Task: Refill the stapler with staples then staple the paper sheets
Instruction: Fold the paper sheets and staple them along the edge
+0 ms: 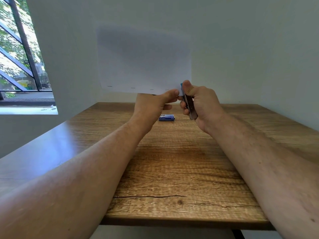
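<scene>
Right hand [198, 100] wrapped round stapler [189, 106], thumb on top, nose at sheets' [145, 62] 5 o'clock corner. Left hand [155, 102] pinching lower edge alongside. Staple row visible along that edge. Squeeze firmly, sheets aligned. Staple box [166, 117] on bench [172, 169], 6 o'clock of hands.

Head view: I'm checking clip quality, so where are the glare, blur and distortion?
Head view: window blown out at left; bluish glare on the table at left; paper soft, its top edge fading into the wall; wide-angle stretches the forearms; box print unreadable.
</scene>
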